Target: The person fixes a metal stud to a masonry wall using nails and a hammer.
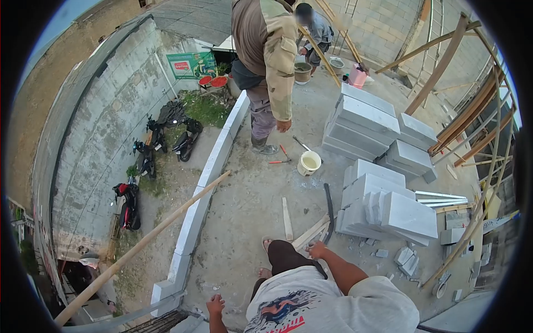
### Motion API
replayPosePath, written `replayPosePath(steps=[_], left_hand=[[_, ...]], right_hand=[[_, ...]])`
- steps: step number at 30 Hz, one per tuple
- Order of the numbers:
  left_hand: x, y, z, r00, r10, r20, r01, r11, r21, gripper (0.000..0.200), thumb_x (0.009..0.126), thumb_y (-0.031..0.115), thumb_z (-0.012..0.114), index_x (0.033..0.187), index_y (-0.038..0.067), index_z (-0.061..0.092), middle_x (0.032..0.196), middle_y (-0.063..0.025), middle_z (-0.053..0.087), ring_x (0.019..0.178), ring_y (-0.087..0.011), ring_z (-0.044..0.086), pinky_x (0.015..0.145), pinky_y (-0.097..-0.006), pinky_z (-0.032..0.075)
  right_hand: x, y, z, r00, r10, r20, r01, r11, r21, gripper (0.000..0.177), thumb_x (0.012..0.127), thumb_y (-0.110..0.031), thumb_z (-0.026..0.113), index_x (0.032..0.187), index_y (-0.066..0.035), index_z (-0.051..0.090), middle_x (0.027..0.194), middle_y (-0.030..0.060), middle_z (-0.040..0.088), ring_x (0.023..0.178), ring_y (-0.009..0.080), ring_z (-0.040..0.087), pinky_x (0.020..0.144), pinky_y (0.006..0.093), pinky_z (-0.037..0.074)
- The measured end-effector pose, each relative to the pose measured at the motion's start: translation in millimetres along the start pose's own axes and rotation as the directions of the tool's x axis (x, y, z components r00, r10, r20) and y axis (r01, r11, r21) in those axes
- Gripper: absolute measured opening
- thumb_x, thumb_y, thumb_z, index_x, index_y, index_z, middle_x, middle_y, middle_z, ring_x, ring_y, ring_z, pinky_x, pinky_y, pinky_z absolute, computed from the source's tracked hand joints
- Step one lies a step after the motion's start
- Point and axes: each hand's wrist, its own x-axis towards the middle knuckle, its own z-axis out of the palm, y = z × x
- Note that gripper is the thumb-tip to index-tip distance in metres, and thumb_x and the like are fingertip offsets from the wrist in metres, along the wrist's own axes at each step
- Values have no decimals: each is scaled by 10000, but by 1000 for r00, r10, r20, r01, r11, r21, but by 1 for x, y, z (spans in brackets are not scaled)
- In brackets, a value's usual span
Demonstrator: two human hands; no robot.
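My left hand (215,304) hangs low at my side, its fingers loosely bent and apart, with nothing visible in it. In front of my dark trousers is my right hand (317,250), fingers slightly spread and seemingly holding nothing. Just beyond it on the concrete floor lie pale wooden strips (311,231) and a black bent bar or tube (329,208). Another short wooden strip (287,218) lies farther left, apart from both hands.
Block stacks (363,119) and a nearer stack (388,205) stand right. A white bucket (309,164), a hammer (301,143) and a red-handled tool (283,155) lie ahead near a standing co-worker (266,66). A low block wall (208,177) edges the drop, crossed by a pole (150,238).
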Motion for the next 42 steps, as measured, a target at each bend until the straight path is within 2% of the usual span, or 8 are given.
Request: replayPosePath(steps=[7, 9, 11, 14, 20, 28, 37, 42], left_hand=[[38, 50, 57, 990, -102, 94, 93, 991, 94, 313, 886, 253, 660, 1099, 28, 614, 907, -64, 644, 674, -172, 626, 523, -296, 476], [36, 66, 70, 970, 86, 229, -153, 943, 294, 311, 860, 260, 683, 1069, 33, 647, 851, -62, 662, 672, -168, 636, 521, -312, 474], [50, 81, 76, 942, 184, 281, -289, 869, 401, 284, 853, 254, 685, 1023, 27, 668, 803, -61, 663, 663, -157, 629, 522, -302, 467], [71, 101, 87, 825, 436, 360, -559, 723, 405, 226, 839, 242, 683, 891, 24, 711, 680, -54, 648, 635, -128, 606, 529, -274, 454], [81, 193, 96, 989, -43, 139, 15, 980, 196, 272, 887, 232, 631, 1081, 42, 630, 858, -53, 638, 642, -160, 616, 531, -279, 465], [169, 301, 132, 893, -59, 447, -171, 874, 455, 342, 893, 285, 651, 1073, 3, 581, 931, -126, 644, 813, -235, 644, 650, -351, 520], [232, 398, 181, 790, -109, 603, -298, 791, 534, 330, 892, 284, 654, 1061, 10, 581, 913, -114, 638, 792, -228, 640, 640, -345, 517], [244, 438, 230, 696, -228, 681, -397, 668, 630, 323, 891, 283, 655, 1055, 14, 582, 903, -107, 635, 780, -224, 638, 635, -342, 516]], right_hand=[[89, -50, -42, 997, -57, 50, 50, 990, 129, 574, 900, -508, 532, 1175, -17, 639, 1256, 232, 576, 1204, 363, 526, 1019, 418, 417], [101, -63, -52, 996, -40, 78, 31, 993, 115, 567, 905, -502, 526, 1175, -16, 640, 1272, 228, 567, 1214, 366, 517, 1027, 416, 412], [107, -76, -73, 996, -83, 18, 83, 996, 34, 556, 902, -477, 580, 1145, 20, 634, 852, 145, 711, 774, 248, 702, 789, 377, 525], [139, -82, -85, 990, -135, -40, 133, 989, -64, 546, 907, -488, 561, 1144, -4, 644, 996, 179, 693, 904, 298, 685, 835, 400, 514], [180, -115, -134, 996, -59, -65, 58, 998, -12, 596, 925, -538, 474, 1232, -46, 614, 1329, 234, 512, 1258, 364, 478, 1045, 424, 395], [146, -133, -143, 968, 139, -209, -81, 961, 266, 607, 892, -547, 532, 1209, -37, 619, 1287, 205, 566, 1212, 369, 524, 1020, 422, 420], [69, -115, -37, 926, 375, 49, -373, 884, 283, 561, 909, -502, 500, 1133, -13, 659, 1190, 231, 610, 1121, 371, 584, 959, 442, 456], [63, -98, 59, 798, 586, -141, -417, 706, 572, 526, 929, -475, 478, 1083, -14, 677, 1024, 228, 663, 983, 360, 644, 875, 441, 500]])
